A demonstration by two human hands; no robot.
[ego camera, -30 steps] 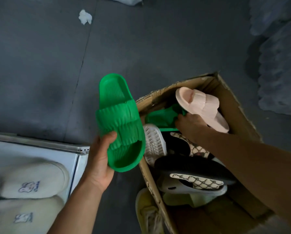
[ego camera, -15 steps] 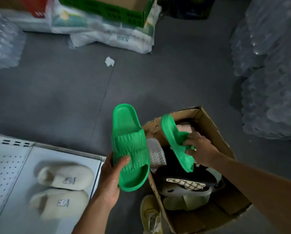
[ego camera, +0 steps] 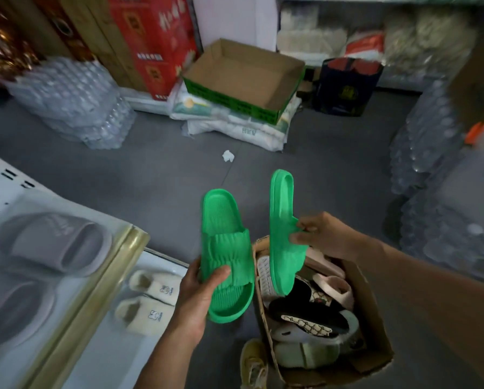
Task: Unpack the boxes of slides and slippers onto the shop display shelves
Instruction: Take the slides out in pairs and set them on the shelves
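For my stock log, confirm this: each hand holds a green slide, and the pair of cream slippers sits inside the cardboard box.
One detail is wrong. The head view shows the cream slippers on the white shelf, not in the cardboard box. The rest stands: the left hand holds one green slide, and the right hand holds the other green slide.

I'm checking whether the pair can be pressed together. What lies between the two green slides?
Nothing: the head view shows only bare grey floor between the left-hand slide and the right-hand slide.
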